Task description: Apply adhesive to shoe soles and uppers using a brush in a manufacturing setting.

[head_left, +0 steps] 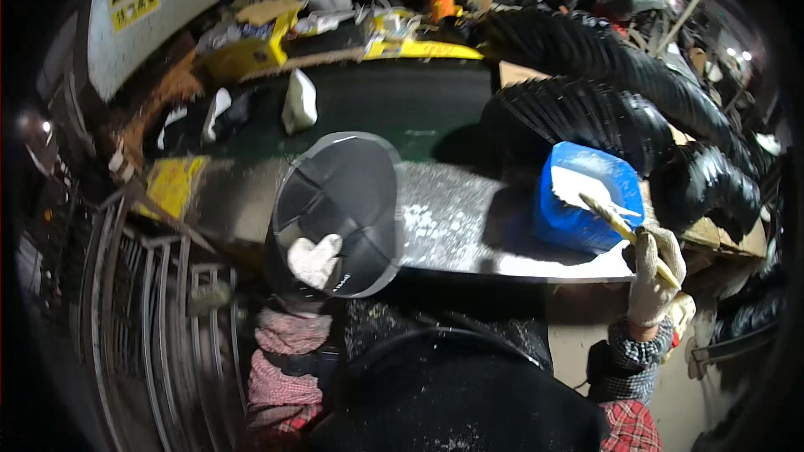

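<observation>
My left hand point(314, 259), in a pale work glove, grips the near rim of a black bucket-shaped piece point(356, 192). Its gloved fingers lie against the inner wall, and the piece is tilted so that its wide mouth faces me. On the right, my right hand point(656, 272), also gloved, is closed round the handle of a brush point(618, 224). The brush head reaches over a blue open-topped container point(557, 230) with white paste or liquid point(574, 184) inside. Whether the bristles touch the white stuff, I cannot tell.
Long stacks of nested black pieces point(578, 113) lie behind the blue container. White splashes mark the bench top point(444, 218). A dark green surface point(385, 100) stretches behind, with a white lump point(300, 102) on it. Metal racks point(159, 310) stand at left; an orange bottle point(441, 2) stands far back.
</observation>
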Motion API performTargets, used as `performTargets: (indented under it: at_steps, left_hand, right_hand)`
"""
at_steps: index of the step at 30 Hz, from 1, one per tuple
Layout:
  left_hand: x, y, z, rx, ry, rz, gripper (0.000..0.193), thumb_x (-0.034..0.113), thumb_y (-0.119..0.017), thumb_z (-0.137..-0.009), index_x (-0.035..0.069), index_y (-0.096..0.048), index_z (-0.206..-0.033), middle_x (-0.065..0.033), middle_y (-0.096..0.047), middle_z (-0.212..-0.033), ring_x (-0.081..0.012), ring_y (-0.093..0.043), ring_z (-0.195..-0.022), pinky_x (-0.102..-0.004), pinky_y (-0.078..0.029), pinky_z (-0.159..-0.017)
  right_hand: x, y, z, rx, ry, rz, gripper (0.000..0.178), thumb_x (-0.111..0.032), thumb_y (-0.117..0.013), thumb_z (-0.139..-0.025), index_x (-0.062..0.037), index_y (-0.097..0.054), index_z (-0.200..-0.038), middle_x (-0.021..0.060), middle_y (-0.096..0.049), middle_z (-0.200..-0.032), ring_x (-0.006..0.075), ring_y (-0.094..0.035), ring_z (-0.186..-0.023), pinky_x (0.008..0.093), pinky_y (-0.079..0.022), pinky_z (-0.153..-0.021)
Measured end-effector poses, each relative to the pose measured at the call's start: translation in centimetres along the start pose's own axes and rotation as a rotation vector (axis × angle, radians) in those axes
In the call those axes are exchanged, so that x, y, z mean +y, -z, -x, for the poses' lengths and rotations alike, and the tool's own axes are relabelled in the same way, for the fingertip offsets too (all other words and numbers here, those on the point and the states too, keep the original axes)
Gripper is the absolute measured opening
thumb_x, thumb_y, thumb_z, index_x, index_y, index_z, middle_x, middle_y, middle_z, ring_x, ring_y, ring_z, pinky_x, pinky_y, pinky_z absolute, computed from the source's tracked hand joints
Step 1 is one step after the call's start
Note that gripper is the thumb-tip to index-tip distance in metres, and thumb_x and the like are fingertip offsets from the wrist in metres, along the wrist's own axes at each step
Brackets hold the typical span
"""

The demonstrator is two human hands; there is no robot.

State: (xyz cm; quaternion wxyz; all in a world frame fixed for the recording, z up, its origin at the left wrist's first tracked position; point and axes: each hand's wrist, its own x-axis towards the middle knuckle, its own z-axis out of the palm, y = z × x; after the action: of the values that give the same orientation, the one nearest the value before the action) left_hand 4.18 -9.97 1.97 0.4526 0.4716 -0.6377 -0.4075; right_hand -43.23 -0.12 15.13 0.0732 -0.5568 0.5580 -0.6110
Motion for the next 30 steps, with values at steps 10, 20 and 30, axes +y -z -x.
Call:
performTargets:
  at_steps: [10,20,30]
  left_hand:
    - [5.5,-4.4,5.7,0.113,0.46,1.008,0.013,0.012,-0.061,-0.091,0.01,-0.059,-0.078,0.003,-0.054,-0.064,-0.0066,-0.05,-0.056,-0.0223,-0.04,-0.053]
    - [5.6,-2.9,4.4,0.134,0.451,1.03,0.004,0.01,-0.059,-0.092,0.007,-0.057,-0.09,0.0,-0.057,-0.074,-0.0097,-0.054,-0.065,-0.0246,-0.044,-0.061]
    - [8.6,-1.8,6.0,0.074,0.419,0.956,0.011,0.009,-0.057,-0.092,0.004,-0.055,-0.101,-0.003,-0.06,-0.085,-0.0128,-0.058,-0.074,-0.0269,-0.048,-0.069]
  right_hand:
    - [-4.4,-22.6,-2.1,-0.667,0.063,-0.45,0.029,-0.013,-0.07,-0.086,0.0032,-0.063,-0.109,0.0112,-0.068,-0.095,0.0165,-0.065,-0.081,0.0287,-0.053,-0.074]
    - [-4.9,-21.7,-2.1,-0.417,-0.106,-0.517,0.019,-0.007,-0.06,-0.094,0.0052,-0.063,-0.108,0.0116,-0.07,-0.092,0.0133,-0.066,-0.077,0.0249,-0.055,-0.07]
    - [-12.5,-20.2,3.2,-1.0,0.683,-0.454,0.025,-0.031,-0.071,-0.081,-0.0075,-0.065,-0.086,0.0048,-0.059,-0.063,0.0233,-0.062,-0.056,0.0356,-0.051,-0.051]
